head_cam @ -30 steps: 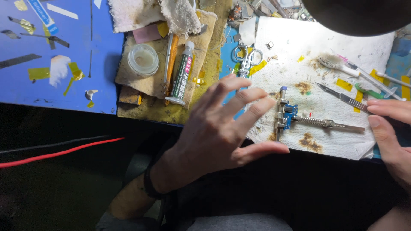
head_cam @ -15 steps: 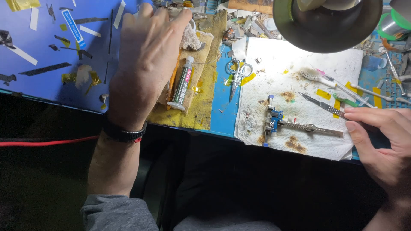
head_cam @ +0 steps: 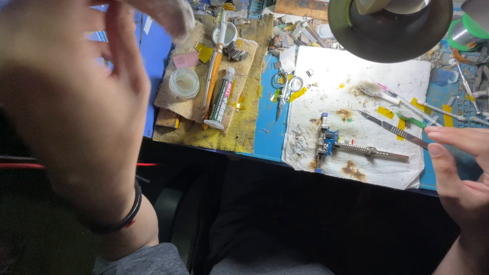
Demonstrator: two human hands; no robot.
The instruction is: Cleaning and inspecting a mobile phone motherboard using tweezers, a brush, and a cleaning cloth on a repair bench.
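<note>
Left hand raised close to camera, blocking the left of the bench

My left hand (head_cam: 76, 107) is blurred, fingers loosely spread, holding nothing. My right hand (head_cam: 458, 173) hovers open at the white paper towel's (head_cam: 356, 76) edge, fingertips near the scalpel (head_cam: 392, 128). Blue clamp jig (head_cam: 328, 145) lies on the towel, scissors (head_cam: 285, 91) left, lamp (head_cam: 389, 25) above

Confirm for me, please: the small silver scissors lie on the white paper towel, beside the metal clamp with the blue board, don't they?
Not quite. The head view shows the small silver scissors lying on the blue mat, just left of the white paper towel. The metal clamp with the blue board does lie on that towel.
</note>
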